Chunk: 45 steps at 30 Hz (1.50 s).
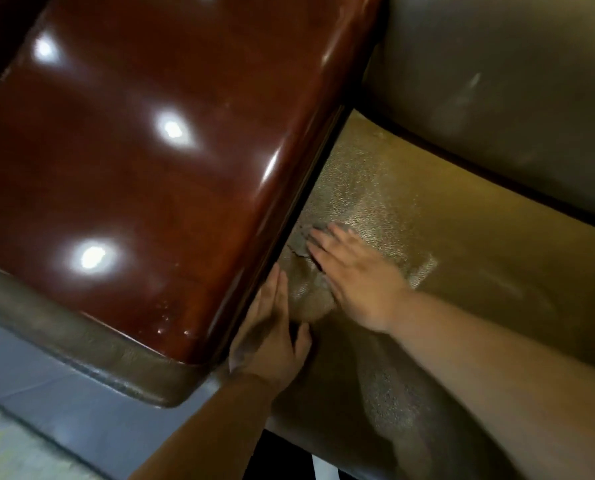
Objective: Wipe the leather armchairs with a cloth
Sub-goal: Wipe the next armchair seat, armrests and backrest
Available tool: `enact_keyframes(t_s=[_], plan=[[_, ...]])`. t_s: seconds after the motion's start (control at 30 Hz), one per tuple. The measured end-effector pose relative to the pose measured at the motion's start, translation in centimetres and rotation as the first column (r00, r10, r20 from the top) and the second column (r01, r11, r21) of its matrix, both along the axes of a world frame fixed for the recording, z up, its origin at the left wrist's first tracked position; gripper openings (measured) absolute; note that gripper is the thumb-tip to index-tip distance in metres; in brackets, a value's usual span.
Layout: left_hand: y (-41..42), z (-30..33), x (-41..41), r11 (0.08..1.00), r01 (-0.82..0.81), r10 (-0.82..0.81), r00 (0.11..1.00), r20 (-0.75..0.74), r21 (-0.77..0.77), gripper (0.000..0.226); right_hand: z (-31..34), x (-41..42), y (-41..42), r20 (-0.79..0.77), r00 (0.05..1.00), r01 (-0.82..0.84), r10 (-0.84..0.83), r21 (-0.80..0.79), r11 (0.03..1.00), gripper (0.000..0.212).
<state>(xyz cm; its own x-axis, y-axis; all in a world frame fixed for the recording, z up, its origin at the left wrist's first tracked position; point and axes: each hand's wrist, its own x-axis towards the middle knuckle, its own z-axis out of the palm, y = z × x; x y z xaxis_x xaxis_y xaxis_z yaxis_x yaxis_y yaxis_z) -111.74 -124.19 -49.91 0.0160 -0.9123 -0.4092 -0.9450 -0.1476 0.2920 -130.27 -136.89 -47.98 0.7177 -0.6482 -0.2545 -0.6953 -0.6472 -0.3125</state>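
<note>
The armchair's tan leather seat fills the middle and right, and its grey-brown backrest rises at the upper right. A brownish-grey cloth lies on the seat close to the gap beside the armrest. My right hand lies flat on the cloth with straight fingers pointing at the gap. My left hand rests flat on the seat along the armrest's edge, fingers straight, touching the cloth's near side. Part of the cloth is hidden under my right hand. The picture is blurred around the hands.
A broad glossy red-brown wooden armrest top covers the left, with a brown leather rim below it. A narrow dark gap separates armrest and seat. Grey floor shows at lower left.
</note>
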Motion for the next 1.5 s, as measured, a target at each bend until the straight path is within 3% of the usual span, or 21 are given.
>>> enact_keyframes(t_s=[0.07,0.17,0.23,0.3,0.4,0.53,0.57,0.6,0.67,0.73,0.77,0.8,0.9,1.03,1.1,1.2,1.27,1.3,1.37,1.43,1.5], plan=[[1.6,-0.3,0.2,1.0,0.0,0.0,0.999,0.036,-0.015,0.092,-0.8,-1.2,-4.1,-0.002,1.0,0.007,-0.007,-0.085,0.996,0.066],[1.9,-1.0,0.0,0.999,0.002,0.003,0.996,0.085,-0.052,0.094,-1.3,-1.0,-10.2,-0.002,0.897,0.443,-0.443,-0.031,0.896,0.067],[1.7,-1.0,0.0,0.998,0.022,-0.015,0.995,0.097,-0.066,0.094,-1.7,2.2,-11.0,-0.008,0.803,0.596,-0.596,-0.014,0.803,0.07],[1.4,-0.7,0.1,0.995,0.041,-0.031,0.993,0.111,-0.087,0.094,-1.7,5.4,-8.5,0.008,0.86,0.51,-0.51,-0.049,0.859,0.067],[1.5,-0.3,0.3,0.999,0.028,-0.027,0.997,0.068,-0.018,0.092,-0.5,6.1,-1.4,0.057,0.978,0.201,-0.199,-0.026,0.979,0.067],[4.0,0.2,0.8,0.999,-0.023,0.02,0.996,0.081,0.034,0.092,0.0,0.5,1.5,0.089,0.968,-0.232,0.233,-0.018,0.972,0.056],[4.8,0.1,1.1,1.0,-0.012,0.01,0.996,0.088,0.024,0.092,-0.1,-1.0,0.4,0.089,0.958,-0.268,0.272,-0.047,0.962,0.052],[5.7,0.0,1.5,1.0,0.008,-0.009,0.996,0.091,0.01,0.092,-0.3,-2.4,-0.8,0.096,0.97,-0.219,0.225,-0.069,0.973,0.05],[6.9,-0.5,2.2,0.999,0.051,-0.049,0.995,0.09,-0.018,0.093,-0.3,-4.3,-2.6,0.079,0.988,0.139,-0.133,-0.081,0.987,0.054],[7.3,-0.8,2.6,0.997,0.079,-0.077,0.992,0.098,-0.021,0.094,-0.2,-2.5,-1.5,0.029,0.872,0.488,-0.488,-0.092,0.868,0.062],[7.3,-0.9,2.7,0.996,0.085,-0.083,0.992,0.1,-0.018,0.094,-0.5,-0.6,0.3,0.031,0.843,0.537,-0.537,-0.106,0.837,0.061],[7.3,-0.8,2.6,0.996,0.089,-0.087,0.991,0.102,-0.01,0.093,-0.7,1.6,2.7,0.046,0.865,0.502,-0.5,-0.103,0.859,0.061],[7.5,-0.1,2.7,0.994,0.105,-0.108,0.989,0.098,0.038,0.089,-0.4,6.0,9.6,0.087,0.987,0.135,-0.138,0.035,0.99,0.075],[10.6,0.8,4.2,0.993,0.104,-0.108,0.992,0.067,0.061,0.086,-0.4,3.4,9.2,0.044,0.998,-0.05,0.049,0.029,0.998,0.062],[12.9,1.2,5.3,0.994,0.108,-0.11,0.991,0.075,0.034,0.086,-0.7,1.5,7.1,0.021,1.0,0.003,-0.002,-0.036,0.999,0.055],[15.1,1.9,6.3,0.987,0.156,-0.147,0.979,0.14,-0.05,0.079,0.1,2.0,5.9,-0.014,0.921,0.389,-0.39,-0.058,0.92,0.059],[15.6,2.3,7.0,0.982,0.159,-0.144,0.979,0.144,-0.101,0.076,0.4,4.8,8.0,0.025,0.87,0.492,-0.492,-0.048,0.869,0.062],[16.0,2.5,7.3,0.984,0.151,-0.138,0.982,0.127,-0.1,0.076,0.3,6.2,9.9,0.047,0.909,0.416,-0.414,-0.038,0.909,0.065],[16.7,2.8,7.8,0.989,0.135,-0.129,0.988,0.087,-0.067,0.074,-0.5,7.7,14.6,0.031,0.999,0.033,-0.033,-0.002,0.999,0.073],[17.3,3.3,8.4,0.992,0.124,-0.122,0.99,0.069,-0.028,0.072,-1.0,7.5,17.1,-0.019,0.946,-0.323,0.324,0.02,0.946,0.078],[17.6,3.7,9.1,0.995,0.102,-0.102,0.991,0.084,0.001,0.07,-1.4,6.2,16.1,-0.016,0.873,-0.487,0.487,0.007,0.873,0.07]])
